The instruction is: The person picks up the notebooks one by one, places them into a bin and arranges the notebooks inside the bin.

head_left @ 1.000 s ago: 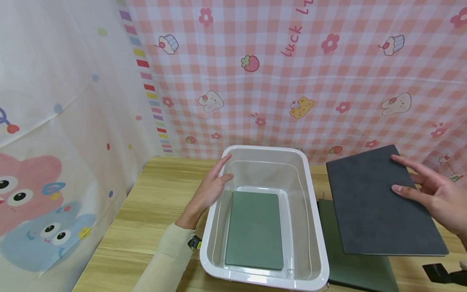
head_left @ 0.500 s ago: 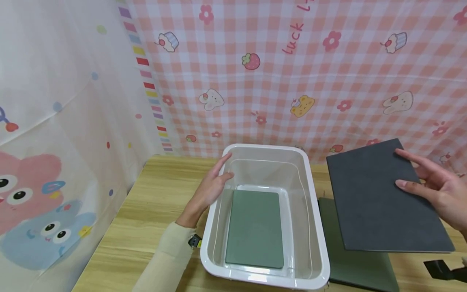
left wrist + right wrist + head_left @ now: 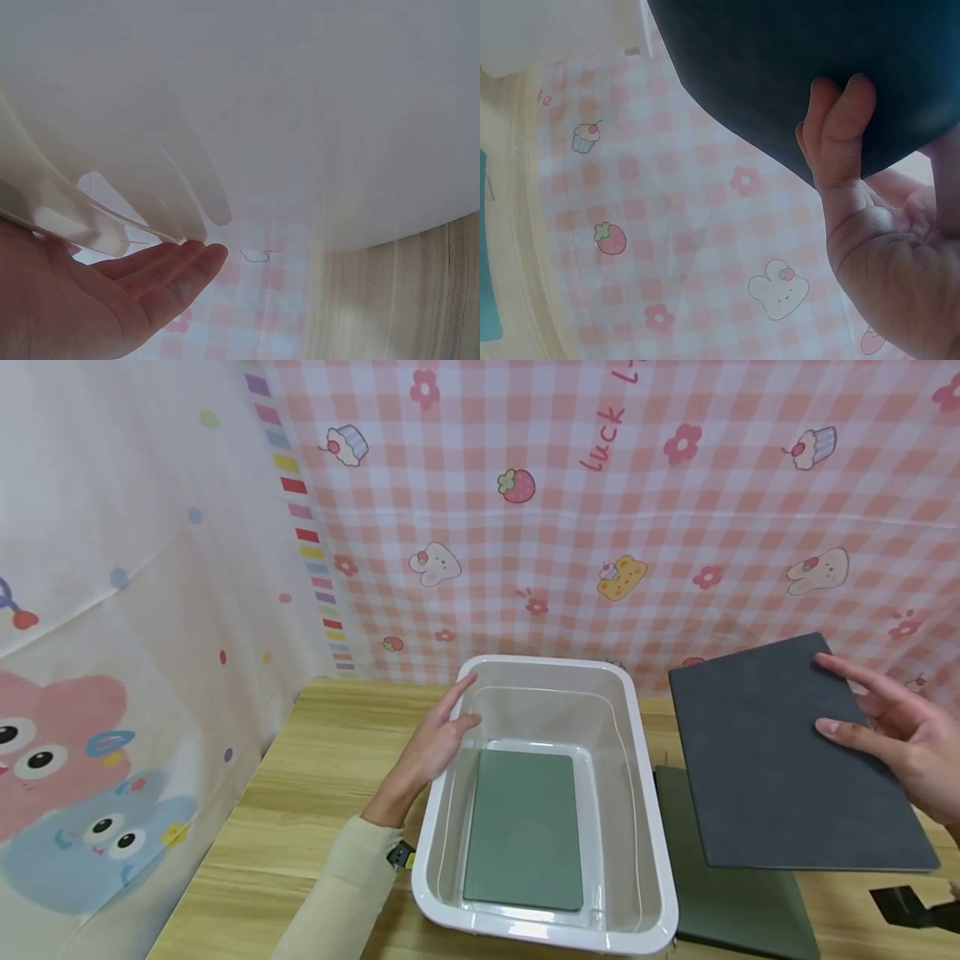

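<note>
My right hand [image 3: 907, 735] pinches the right edge of a dark grey notebook [image 3: 787, 768], thumb on the upper face. In the right wrist view, curled fingers [image 3: 844, 127] press its underside. The notebook is held up at a slant over a dark green notebook [image 3: 742, 893], hiding part of it. My left hand [image 3: 431, 743] grips the left rim of a white plastic bin [image 3: 656, 843]; its thumb reaches inside. Against the bin's outer wall [image 3: 337, 135], the other fingers show in the left wrist view. Flat on the bin's floor lies a lighter green notebook [image 3: 525, 831], toward the left side.
The bin and dark green notebook rest on a wooden table [image 3: 300, 810]. Behind the table hangs a pink checked cloth [image 3: 555, 543]. A white cartoon-printed cloth [image 3: 150, 635] hangs at the left. Black straps show at both wrists.
My right hand has lifted the dark grey notebook a little, first drifting slightly right. My left hand and the bin stay in place.
</note>
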The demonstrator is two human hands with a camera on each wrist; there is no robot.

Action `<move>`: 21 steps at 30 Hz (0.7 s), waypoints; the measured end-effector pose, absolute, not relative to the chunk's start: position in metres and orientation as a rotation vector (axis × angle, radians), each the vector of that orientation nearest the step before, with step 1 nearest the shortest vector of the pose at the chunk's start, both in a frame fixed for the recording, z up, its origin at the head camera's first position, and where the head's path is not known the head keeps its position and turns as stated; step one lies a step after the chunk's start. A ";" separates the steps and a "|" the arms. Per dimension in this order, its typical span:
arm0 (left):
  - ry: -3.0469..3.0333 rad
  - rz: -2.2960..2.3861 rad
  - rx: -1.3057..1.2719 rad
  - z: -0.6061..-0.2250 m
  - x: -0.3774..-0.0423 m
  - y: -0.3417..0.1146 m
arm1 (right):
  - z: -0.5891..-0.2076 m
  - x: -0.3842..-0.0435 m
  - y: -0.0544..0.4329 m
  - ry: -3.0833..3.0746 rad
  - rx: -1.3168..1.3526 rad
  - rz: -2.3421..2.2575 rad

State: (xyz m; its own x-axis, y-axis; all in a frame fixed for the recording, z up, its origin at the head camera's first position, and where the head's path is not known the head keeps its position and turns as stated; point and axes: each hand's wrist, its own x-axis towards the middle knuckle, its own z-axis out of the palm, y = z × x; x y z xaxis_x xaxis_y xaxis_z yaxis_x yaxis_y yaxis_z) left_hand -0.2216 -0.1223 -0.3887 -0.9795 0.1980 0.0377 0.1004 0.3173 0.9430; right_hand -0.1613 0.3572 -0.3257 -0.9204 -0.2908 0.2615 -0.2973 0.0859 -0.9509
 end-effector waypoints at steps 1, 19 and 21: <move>2.481 1.766 0.280 -0.388 -0.221 -0.122 | -0.325 -0.161 0.357 -2.297 0.640 2.030; 2.473 1.770 0.271 -0.389 -0.221 -0.122 | -0.307 -0.163 0.348 -2.189 0.657 2.079; 2.471 1.771 0.273 -0.389 -0.221 -0.122 | -0.306 -0.163 0.347 -2.199 0.661 2.068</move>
State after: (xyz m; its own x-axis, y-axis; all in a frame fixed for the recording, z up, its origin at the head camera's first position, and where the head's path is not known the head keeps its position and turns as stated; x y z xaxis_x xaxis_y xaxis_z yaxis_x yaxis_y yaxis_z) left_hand -0.2213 -0.1219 -0.3889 -0.9801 0.1962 0.0310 0.0924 0.3121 0.9455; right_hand -0.1631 0.3473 -0.3058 -0.9073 -0.2697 0.3226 -0.3385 0.0134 -0.9409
